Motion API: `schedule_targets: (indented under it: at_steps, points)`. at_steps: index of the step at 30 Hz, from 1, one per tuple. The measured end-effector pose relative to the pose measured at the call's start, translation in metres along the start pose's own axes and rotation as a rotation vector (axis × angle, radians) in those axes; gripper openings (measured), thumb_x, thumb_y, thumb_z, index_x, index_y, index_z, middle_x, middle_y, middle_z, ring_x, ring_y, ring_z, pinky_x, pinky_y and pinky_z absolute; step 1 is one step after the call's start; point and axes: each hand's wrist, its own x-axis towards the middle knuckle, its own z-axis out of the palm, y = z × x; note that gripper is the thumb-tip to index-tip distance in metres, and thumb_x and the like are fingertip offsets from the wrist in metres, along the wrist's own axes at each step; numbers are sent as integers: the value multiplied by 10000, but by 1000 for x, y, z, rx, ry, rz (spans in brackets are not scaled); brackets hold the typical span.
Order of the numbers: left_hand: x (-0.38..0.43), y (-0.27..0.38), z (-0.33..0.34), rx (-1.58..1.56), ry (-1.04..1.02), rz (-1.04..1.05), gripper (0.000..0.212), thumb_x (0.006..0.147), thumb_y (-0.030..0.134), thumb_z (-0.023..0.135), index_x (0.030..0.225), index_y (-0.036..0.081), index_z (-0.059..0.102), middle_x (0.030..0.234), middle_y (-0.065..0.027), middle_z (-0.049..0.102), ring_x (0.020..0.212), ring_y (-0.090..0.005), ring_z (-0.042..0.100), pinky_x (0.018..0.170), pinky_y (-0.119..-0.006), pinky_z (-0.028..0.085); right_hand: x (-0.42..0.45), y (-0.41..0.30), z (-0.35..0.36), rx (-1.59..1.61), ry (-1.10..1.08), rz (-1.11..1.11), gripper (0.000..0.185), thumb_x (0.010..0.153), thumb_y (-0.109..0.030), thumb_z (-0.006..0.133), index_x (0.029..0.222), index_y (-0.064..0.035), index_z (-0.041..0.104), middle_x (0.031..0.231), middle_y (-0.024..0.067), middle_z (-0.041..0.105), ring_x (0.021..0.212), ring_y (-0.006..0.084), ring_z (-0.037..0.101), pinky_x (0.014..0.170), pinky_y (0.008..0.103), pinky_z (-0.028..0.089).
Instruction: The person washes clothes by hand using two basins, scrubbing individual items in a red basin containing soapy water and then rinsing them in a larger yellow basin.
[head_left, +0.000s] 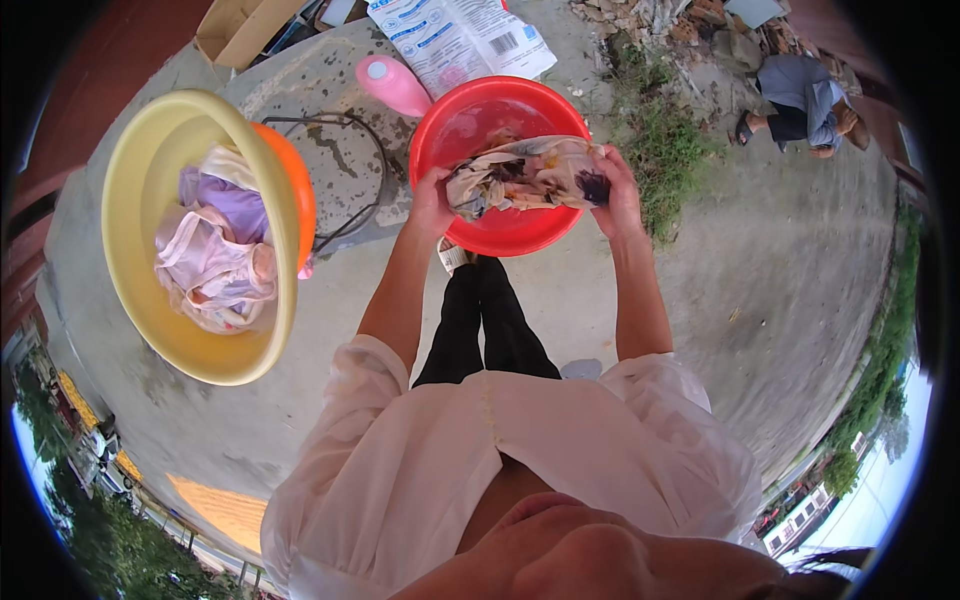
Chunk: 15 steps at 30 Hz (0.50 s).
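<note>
A bunched wet cloth (529, 176), pale with dark and brownish patches, is stretched sideways over a red plastic basin (517, 234). My left hand (433, 201) grips its left end beside the basin's rim. Its right end is held in my right hand (619, 191). Some of the cloth's far side seems to hang down into the basin; how far is hidden. To the left, a large yellow plastic tub (133, 217) contains pink, lilac and cream garments (217, 255).
Behind the yellow tub shows an orange basin (289, 187). A pink bottle (394, 84) and a printed plastic bag (469, 37) lie past the red basin. A bent metal ring (382, 176) rests left of it. At far right another person (806, 101) crouches near weeds (656, 142).
</note>
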Motion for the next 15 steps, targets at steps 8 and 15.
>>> schedule_targets:
  at_steps: [8, 15]
  points:
    - [3, -33, 54, 374, 72, 70, 419, 902, 89, 586, 1314, 36, 530, 1201, -104, 620, 1090, -202, 611, 901, -343, 512, -33, 31, 59, 38, -204, 175, 149, 954, -112, 549, 1101, -88, 544, 1072, 40, 614, 966, 125, 609, 824, 284, 505]
    - [39, -61, 13, 1080, 420, 425, 274, 822, 140, 666, 1071, 42, 609, 1013, -138, 681, 931, -316, 671, 793, -419, 539, -75, 41, 84, 67, -370, 211, 139, 946, -97, 578, 1076, -76, 535, 1039, 20, 586, 922, 104, 580, 766, 263, 487]
